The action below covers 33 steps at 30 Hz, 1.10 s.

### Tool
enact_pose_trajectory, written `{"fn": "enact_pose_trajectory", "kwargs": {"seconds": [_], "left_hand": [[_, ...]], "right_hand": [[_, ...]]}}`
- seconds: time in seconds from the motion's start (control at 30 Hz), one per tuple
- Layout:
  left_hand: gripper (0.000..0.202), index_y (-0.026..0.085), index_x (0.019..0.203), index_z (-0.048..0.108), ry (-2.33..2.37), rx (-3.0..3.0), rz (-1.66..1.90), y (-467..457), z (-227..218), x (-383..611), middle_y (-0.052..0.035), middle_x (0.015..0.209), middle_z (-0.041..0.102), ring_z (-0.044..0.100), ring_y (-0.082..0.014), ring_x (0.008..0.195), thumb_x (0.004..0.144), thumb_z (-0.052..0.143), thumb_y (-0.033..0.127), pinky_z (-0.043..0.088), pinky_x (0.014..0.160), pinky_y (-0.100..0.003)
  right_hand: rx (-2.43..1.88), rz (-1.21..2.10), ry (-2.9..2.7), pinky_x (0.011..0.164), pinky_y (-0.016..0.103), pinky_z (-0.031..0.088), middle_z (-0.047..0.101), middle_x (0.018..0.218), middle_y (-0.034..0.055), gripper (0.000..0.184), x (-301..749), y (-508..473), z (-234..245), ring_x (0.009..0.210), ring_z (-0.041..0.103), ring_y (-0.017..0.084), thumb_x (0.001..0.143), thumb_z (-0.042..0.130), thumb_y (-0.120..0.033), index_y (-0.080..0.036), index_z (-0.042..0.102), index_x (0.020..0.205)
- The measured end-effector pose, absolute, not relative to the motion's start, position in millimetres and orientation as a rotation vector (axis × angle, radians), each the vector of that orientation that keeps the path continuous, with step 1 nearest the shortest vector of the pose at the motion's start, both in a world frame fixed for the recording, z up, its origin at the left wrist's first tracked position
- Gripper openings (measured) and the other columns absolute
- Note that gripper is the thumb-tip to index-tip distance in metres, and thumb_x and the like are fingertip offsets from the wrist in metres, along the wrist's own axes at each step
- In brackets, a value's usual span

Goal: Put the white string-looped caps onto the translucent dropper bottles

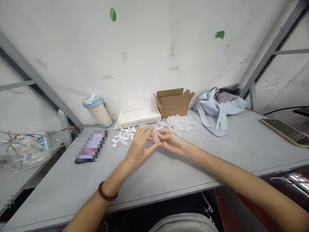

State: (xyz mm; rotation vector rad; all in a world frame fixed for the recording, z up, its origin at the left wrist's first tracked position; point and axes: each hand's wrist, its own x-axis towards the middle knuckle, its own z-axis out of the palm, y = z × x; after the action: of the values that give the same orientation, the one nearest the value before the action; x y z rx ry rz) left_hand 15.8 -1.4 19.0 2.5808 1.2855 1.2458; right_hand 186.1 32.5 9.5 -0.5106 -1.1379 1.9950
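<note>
Left hand point(140, 141) and right hand point(172, 141) pinching a translucent tube point(155, 136) above the counter point(173, 175), small white pieces point(124, 135) at its nine o'clock, heaped pale tubes point(180, 123) at two, cardboard box point(175, 107) at one

Behind the grey desk point(183, 174), a white wall point(145, 32) is dotted with green scraps point(113, 14) and tape remnants point(125, 56); the desk is flanked by slanting metal frames point(45, 87), and below it reddish floor point(225, 214) is glimpsed.

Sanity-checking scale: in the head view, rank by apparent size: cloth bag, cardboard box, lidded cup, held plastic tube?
Largest to smallest:
1. Cloth bag
2. Cardboard box
3. Lidded cup
4. Plastic tube
</note>
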Motion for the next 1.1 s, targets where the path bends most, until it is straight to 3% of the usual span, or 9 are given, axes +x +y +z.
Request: {"fn": "enact_pose_trajectory", "kwargs": {"seconds": [0.3, 0.67, 0.87, 1.1], "left_hand": [[0.047, 0.021, 0.118, 0.057, 1.062, 2.662, 1.051, 5, 34, -4, -0.0106, 0.117, 0.063, 0.054, -0.0262, 0.110, 0.076, 0.073, 0.033, 0.047, 0.093, -0.045], [0.053, 0.020, 0.127, 0.047, 1.158, 2.857, 0.917, 7, 25, 0, -0.0122, 0.125, 0.056, 0.048, -0.0298, 0.116, 0.080, 0.067, 0.031, 0.042, 0.097, -0.050], [0.035, 0.018, 0.114, 0.057, 1.142, 2.827, 0.846, 5, 25, 4, -0.0107, 0.114, 0.063, 0.051, -0.0275, 0.106, 0.080, 0.066, 0.026, 0.045, 0.091, -0.045], [0.047, 0.027, 0.113, 0.065, 1.310, 2.486, 0.641, 15, 42, -40, -0.0058, 0.110, 0.066, 0.055, -0.0258, 0.104, 0.069, 0.074, 0.041, 0.047, 0.088, -0.039]], "right_hand": [[-0.518, 1.994, -1.202, 0.092, 0.036, 0.047, 0.070, 0.091, 0.0086, 0.021, 183, 28, 9, 0.089, 0.067, 0.018, 0.078, 0.069, -0.029, -0.014, 0.064, 0.092], [-0.974, 1.346, -1.433, 0.064, 0.030, 0.050, 0.060, 0.068, -0.0011, 0.021, 178, 35, -3, 0.062, 0.059, 0.013, 0.071, 0.070, -0.027, -0.017, 0.053, 0.076], [-0.956, 1.291, -1.562, 0.063, 0.030, 0.049, 0.060, 0.069, -0.0003, 0.019, 171, 23, -2, 0.062, 0.060, 0.014, 0.075, 0.066, -0.029, -0.017, 0.053, 0.081], [-0.890, 1.315, -1.580, 0.062, 0.029, 0.052, 0.062, 0.074, 0.0012, 0.017, 173, 30, -5, 0.068, 0.064, 0.015, 0.079, 0.062, -0.032, -0.017, 0.055, 0.084]]}}
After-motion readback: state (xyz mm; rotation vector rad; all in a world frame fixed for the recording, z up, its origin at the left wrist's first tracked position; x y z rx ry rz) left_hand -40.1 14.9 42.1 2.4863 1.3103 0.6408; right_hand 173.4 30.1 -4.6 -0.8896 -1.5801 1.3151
